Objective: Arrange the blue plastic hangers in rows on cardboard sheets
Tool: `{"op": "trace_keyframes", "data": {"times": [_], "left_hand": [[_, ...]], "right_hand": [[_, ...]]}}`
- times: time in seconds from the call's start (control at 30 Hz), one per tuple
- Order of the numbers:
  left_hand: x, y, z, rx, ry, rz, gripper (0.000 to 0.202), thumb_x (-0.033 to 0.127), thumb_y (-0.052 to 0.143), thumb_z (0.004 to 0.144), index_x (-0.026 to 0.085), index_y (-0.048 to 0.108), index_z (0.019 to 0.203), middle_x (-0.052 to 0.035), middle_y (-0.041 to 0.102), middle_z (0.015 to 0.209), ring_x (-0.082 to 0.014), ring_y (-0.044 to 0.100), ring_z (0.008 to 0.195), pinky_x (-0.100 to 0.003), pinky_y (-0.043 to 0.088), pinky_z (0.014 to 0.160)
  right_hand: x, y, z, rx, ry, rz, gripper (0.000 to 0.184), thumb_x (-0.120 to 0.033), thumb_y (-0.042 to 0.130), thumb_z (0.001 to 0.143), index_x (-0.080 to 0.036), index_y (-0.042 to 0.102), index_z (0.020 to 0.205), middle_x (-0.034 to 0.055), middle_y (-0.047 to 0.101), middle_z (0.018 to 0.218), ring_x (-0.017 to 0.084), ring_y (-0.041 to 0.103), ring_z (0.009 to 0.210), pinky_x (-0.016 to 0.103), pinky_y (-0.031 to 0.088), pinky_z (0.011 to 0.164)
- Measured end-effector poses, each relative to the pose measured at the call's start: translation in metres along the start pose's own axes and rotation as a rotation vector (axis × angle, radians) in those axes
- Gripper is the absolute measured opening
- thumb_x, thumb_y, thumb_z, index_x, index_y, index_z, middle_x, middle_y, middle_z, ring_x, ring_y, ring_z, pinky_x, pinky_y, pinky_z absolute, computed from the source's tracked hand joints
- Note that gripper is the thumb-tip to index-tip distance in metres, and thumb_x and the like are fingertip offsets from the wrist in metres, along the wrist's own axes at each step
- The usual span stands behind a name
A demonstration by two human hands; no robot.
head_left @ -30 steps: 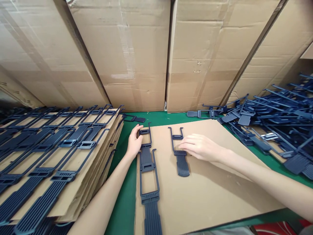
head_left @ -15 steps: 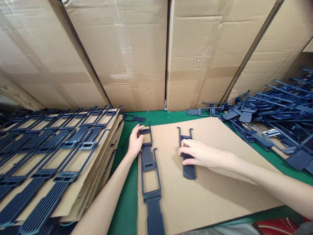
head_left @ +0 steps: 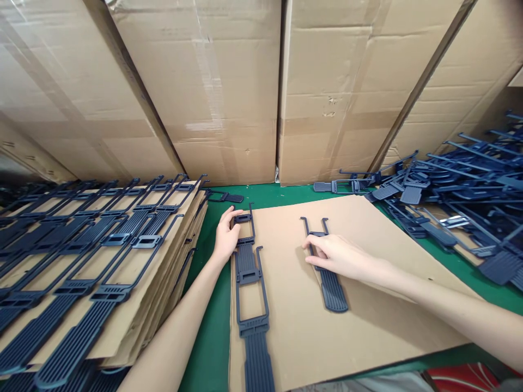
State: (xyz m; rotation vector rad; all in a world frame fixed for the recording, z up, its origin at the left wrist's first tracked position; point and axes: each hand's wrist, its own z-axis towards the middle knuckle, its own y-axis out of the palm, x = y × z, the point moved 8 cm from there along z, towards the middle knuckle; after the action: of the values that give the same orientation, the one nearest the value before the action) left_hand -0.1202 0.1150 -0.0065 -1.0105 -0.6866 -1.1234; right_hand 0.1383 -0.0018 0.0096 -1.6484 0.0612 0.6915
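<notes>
My right hand (head_left: 337,253) is closed around the middle of a dark blue plastic bracket (head_left: 335,294), which has a ribbed paddle end and two hooked rods. The bracket lies tilted over a flat cardboard sheet (head_left: 379,321), paddle towards me and to the right. At the sheet's left edge, the bent fingers of my left hand (head_left: 226,237) grip the side of another bracket (head_left: 246,257) near its crossbar. Below that one lies a similar bracket (head_left: 254,328), in line with it and overlapping its paddle. The undersides of my fingers are hidden.
On the left, stacked cardboard sheets (head_left: 159,305) carry rows of brackets. A loose heap of brackets (head_left: 461,185) fills the right side. Single brackets lie on the green table (head_left: 265,193) behind the sheet. Tall cardboard boxes (head_left: 229,92) stand along the back.
My right hand has shifted the bracket slightly right and towards me, and its paddle has swung to the right. My left hand has stayed in place.
</notes>
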Motion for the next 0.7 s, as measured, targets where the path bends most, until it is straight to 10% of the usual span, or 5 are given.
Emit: {"op": "trace_keyframes", "data": {"times": [0.2, 0.5, 0.7], "left_hand": [[-0.001, -0.001, 0.0, -0.004, -0.004, 0.004, 0.04, 0.01, 0.047, 0.069, 0.019, 0.065, 0.103, -0.0096, 0.048, 0.138, -0.0261, 0.04, 0.133, -0.044, 0.028, 0.113], [0.003, 0.001, -0.001, -0.006, -0.003, 0.0, 0.044, 0.008, 0.045, 0.065, 0.02, 0.065, 0.102, -0.0088, 0.049, 0.137, -0.0258, 0.039, 0.134, -0.044, 0.027, 0.114], [0.004, 0.001, -0.001, -0.023, 0.003, 0.027, 0.045, 0.008, 0.043, 0.066, 0.019, 0.065, 0.104, -0.0093, 0.047, 0.138, -0.0247, 0.039, 0.134, -0.043, 0.029, 0.113]], "right_hand": [[-0.005, -0.004, 0.007, 0.042, 0.002, 0.092, 0.017, -0.014, 0.051, 0.074, -0.02, 0.053, 0.09, -0.0066, 0.051, 0.054, 0.012, 0.047, 0.049, 0.025, 0.034, 0.054], [0.002, -0.011, 0.004, -0.009, 0.111, 0.862, 0.024, -0.037, 0.06, 0.078, -0.018, 0.054, 0.091, 0.0022, 0.063, 0.08, 0.013, 0.059, 0.061, 0.028, 0.048, 0.061], [-0.008, -0.006, -0.002, 0.068, -0.109, 0.388, 0.018, -0.031, 0.056, 0.086, -0.018, 0.063, 0.095, 0.0108, 0.06, 0.112, 0.021, 0.061, 0.095, 0.035, 0.049, 0.08]]}}
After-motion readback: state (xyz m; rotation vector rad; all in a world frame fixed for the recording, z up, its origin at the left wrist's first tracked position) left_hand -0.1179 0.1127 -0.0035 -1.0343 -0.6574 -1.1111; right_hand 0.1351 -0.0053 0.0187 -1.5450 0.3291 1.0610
